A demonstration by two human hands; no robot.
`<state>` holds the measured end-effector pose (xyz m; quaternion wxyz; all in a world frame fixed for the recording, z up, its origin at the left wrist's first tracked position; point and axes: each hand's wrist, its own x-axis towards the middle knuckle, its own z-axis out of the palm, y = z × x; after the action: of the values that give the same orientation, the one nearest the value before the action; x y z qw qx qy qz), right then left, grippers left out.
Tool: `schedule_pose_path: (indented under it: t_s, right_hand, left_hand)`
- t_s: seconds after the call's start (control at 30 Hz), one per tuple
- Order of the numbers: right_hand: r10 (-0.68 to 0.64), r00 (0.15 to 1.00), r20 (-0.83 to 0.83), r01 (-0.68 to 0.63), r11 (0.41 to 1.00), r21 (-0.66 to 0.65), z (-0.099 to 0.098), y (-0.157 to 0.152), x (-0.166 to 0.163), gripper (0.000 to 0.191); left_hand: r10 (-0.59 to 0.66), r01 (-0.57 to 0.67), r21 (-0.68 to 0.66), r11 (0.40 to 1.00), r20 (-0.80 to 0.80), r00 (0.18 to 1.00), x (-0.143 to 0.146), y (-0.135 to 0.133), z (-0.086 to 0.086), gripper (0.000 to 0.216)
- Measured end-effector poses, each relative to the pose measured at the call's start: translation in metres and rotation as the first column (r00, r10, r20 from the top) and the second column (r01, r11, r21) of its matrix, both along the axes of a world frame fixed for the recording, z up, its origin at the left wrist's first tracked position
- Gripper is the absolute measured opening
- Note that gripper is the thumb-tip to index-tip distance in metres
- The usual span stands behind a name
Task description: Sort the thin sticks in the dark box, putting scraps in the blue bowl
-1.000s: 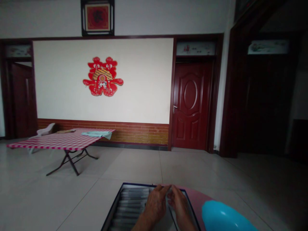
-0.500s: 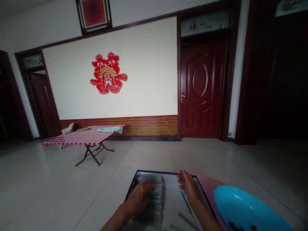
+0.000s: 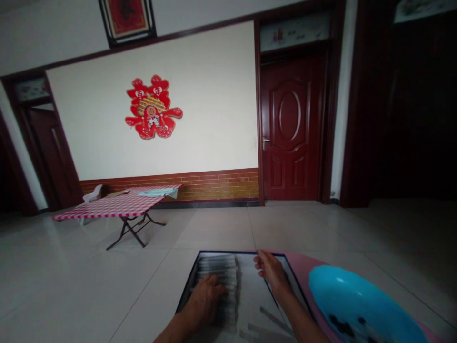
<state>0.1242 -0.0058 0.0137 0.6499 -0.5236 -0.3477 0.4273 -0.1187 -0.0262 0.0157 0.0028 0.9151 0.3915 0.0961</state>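
- Resting palm down on the rows of slim grey strips (image 3: 217,276), the left hand (image 3: 205,302) covers their near end; blur hides whether its fingers pinch anything.
- The right hand (image 3: 271,272) sits at the far rim of a shallow tray (image 3: 243,253), its fingers loosely curled, open and holding nothing that shows.
- The hands are well apart, one over the rows and the other over the tray's pale base.
- The tray lies low in the view with a dark blue rim, its left side over the pale floor tiles (image 3: 214,228) and its right side against a pink surface (image 3: 300,262).
- The rows are stacked crosswise across the tray's left half, while a few loose grey strips (image 3: 273,321) lie slanted near its lower right corner.
- Just right of the tray, a bright blue plastic basin (image 3: 360,305) with dark marks inside sits on the pink surface, near the right hand.
- Well ahead, against a brick-faced wall (image 3: 214,186), stands a folding table (image 3: 117,209) with a red-and-white checked cloth, a folded pale green cloth (image 3: 157,192) on top and a white chair (image 3: 93,193) behind.
- A dark red door (image 3: 289,128) stands shut beside a red paper wall decoration (image 3: 153,107).
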Motion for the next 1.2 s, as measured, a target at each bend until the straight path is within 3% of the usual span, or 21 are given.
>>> schedule_pose_path:
  t_s: [0.13,0.3,0.47,0.57,0.77,0.93,1.07,1.2]
  right_hand:
    - [0.026,0.999,0.036,-0.026,1.000,0.002,0.003,-0.003,-0.004,0.038]
    - [0.107,0.961,0.255,-0.104,0.994,-0.023,0.006,-0.003,0.002,0.036]
    - [0.286,0.828,0.482,-0.254,0.958,-0.133,0.009,-0.018,0.020,0.003]
    - [0.339,0.730,0.594,-0.290,0.940,-0.180,0.003,-0.035,0.024,0.014]
    - [0.310,0.604,0.734,-0.201,0.951,-0.235,-0.012,-0.058,0.013,0.021]
    - [0.265,0.550,0.792,-0.088,0.962,-0.260,-0.012,-0.063,0.005,0.022]
    - [0.273,0.515,0.813,-0.077,0.959,-0.273,-0.004,-0.058,0.006,0.016]
    - [0.244,0.513,0.823,-0.085,0.968,-0.235,0.015,-0.045,0.017,0.019]
  left_hand:
    - [0.008,-0.008,-0.019,1.000,0.008,1.000,0.000,-0.003,0.001,0.031]
    - [0.043,-0.041,-0.071,0.997,0.035,0.998,0.000,-0.003,0.005,0.029]
    - [0.022,-0.018,-0.055,0.998,0.066,0.998,-0.003,0.001,0.001,0.026]
    - [0.026,-0.023,-0.043,0.999,0.077,0.997,-0.003,0.003,-0.003,0.023]
    - [-0.003,0.006,-0.020,1.000,0.153,0.988,-0.008,0.006,-0.004,0.023]
    - [-0.034,0.003,0.098,0.995,0.318,0.948,-0.005,0.013,-0.007,0.024]
    - [-0.077,0.030,0.102,0.994,0.503,0.861,0.020,0.015,-0.009,0.024]
    - [-0.049,0.064,-0.003,0.998,0.608,0.792,0.056,0.017,-0.008,0.027]
